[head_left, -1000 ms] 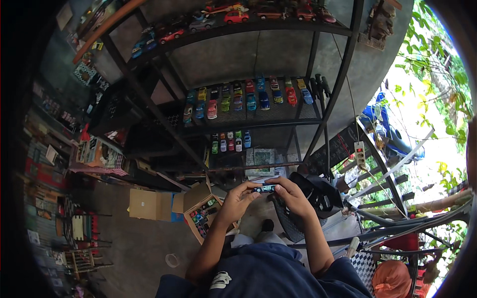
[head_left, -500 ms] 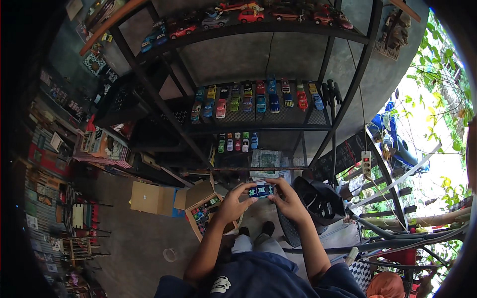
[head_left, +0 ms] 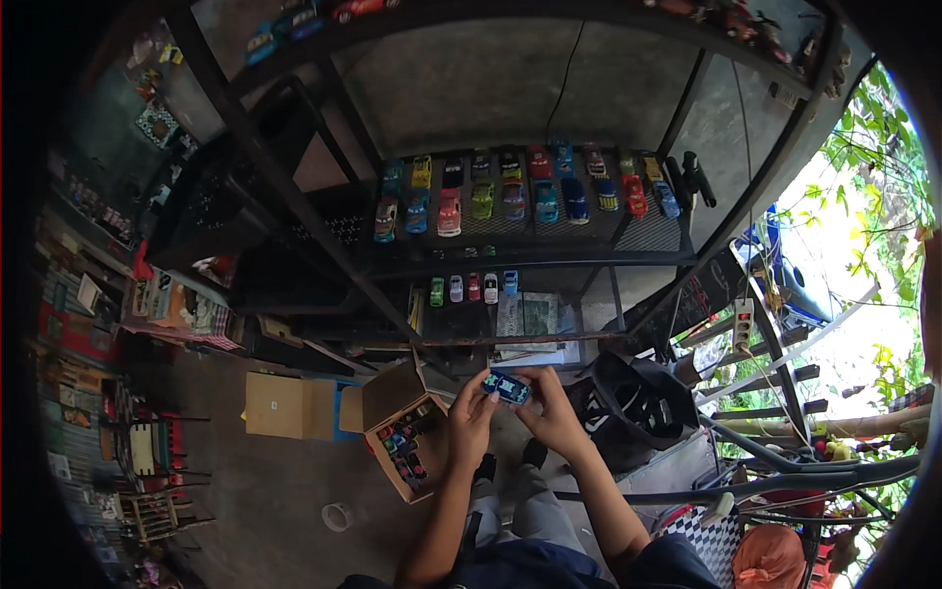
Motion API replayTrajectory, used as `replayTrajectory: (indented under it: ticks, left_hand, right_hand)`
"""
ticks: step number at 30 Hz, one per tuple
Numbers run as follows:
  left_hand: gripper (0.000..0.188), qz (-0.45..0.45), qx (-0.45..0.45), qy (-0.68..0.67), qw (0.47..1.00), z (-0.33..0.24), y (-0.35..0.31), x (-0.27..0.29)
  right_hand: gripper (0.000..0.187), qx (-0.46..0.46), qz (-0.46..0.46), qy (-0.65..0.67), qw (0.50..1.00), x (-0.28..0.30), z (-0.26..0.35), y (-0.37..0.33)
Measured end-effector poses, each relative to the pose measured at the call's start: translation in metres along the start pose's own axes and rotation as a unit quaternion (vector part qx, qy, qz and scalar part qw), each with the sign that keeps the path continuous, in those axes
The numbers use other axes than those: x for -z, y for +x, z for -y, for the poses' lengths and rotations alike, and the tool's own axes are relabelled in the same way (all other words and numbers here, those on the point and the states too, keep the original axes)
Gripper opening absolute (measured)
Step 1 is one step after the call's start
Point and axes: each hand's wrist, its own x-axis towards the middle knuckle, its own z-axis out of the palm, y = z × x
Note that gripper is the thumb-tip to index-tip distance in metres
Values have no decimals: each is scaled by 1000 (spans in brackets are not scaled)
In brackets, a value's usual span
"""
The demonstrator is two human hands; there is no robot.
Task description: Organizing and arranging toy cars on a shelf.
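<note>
A dark blue toy car (head_left: 507, 388) with pale markings is held up in front of my body, tilted slightly. My left hand (head_left: 472, 409) pinches its left end between thumb and fingers. At its right end, my right hand (head_left: 552, 413) grips it the same way. Below and left of my hands stands an open cardboard box (head_left: 377, 453) with several small toy cars inside. Beyond my hands, rows of colourful toy cars (head_left: 513, 201) stand on a black mesh shelf (head_left: 589, 236). The lower shelf (head_left: 461, 321) holds another row of small cars (head_left: 474, 287).
The rack's black posts (head_left: 294, 196) frame the shelves. A black bag (head_left: 643, 402) sits right of my hands, near a power strip (head_left: 743, 325) with a hanging cable. An opened cardboard box (head_left: 289, 404) lies left, and a white ring (head_left: 337, 516) is on the floor.
The view has tilted down and come nearer the rack. Both hands still hold the toy car, which has turned slightly, its right end now lower.
</note>
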Motion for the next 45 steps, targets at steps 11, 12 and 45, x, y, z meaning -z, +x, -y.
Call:
replayTrajectory:
  ticks: [11, 12, 45]
  left_hand:
    - [45, 145, -56, 204, 967, 16, 51, 94]
    - [42, 149, -109, 331, 925, 15, 58, 98]
    - [19, -64, -200, 795, 568, 126, 249, 131]
  right_hand:
    - [51, 24, 58, -70, 996, -67, -48, 36]
    - [52, 18, 58, -57, 997, -72, -54, 40]
    - [86, -163, 204, -504, 823, -112, -242, 155]
